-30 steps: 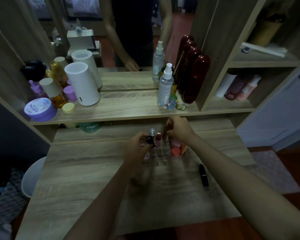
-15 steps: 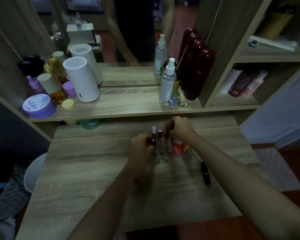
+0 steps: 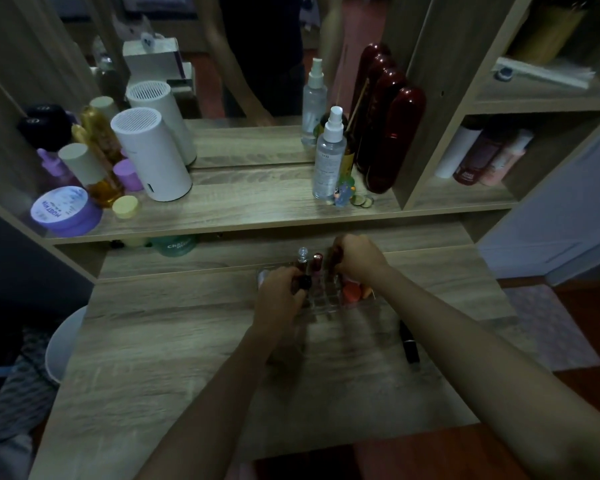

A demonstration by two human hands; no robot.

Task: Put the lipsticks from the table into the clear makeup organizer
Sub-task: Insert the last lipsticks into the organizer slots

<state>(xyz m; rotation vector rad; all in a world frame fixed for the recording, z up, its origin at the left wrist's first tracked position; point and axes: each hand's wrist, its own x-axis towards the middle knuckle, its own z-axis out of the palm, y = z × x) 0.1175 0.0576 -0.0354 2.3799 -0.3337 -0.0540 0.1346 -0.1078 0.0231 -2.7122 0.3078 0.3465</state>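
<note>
Left hand (image 3: 278,292): fingers curled shut around a small dark round-capped lipstick tube (image 3: 304,281), held upright over the left side of the clear acrylic grid organizer (image 3: 326,299); whether its base is already in a cell I cannot tell. Right hand (image 3: 355,259): fingers pinched closed on the top of a dark red slim tube (image 3: 336,259) standing in the organizer's back row. Two more tubes, one clear-capped (image 3: 302,258) and one reddish (image 3: 316,263), stand upright between the hands. Orange-pink sponges (image 3: 352,292) fill the organizer's right compartment.

Key relation: the black lipstick (image 3: 408,344) left on the wooden table (image 3: 187,341) lies near and to the right of the organizer, toward the person, long axis running roughly front to back. It sits just beside the right forearm, so the right hand is probably nearer.

Versus half a second ago: both hands sit on the same tubes, left lowered slightly; the black lipstick is unmoved.
</note>
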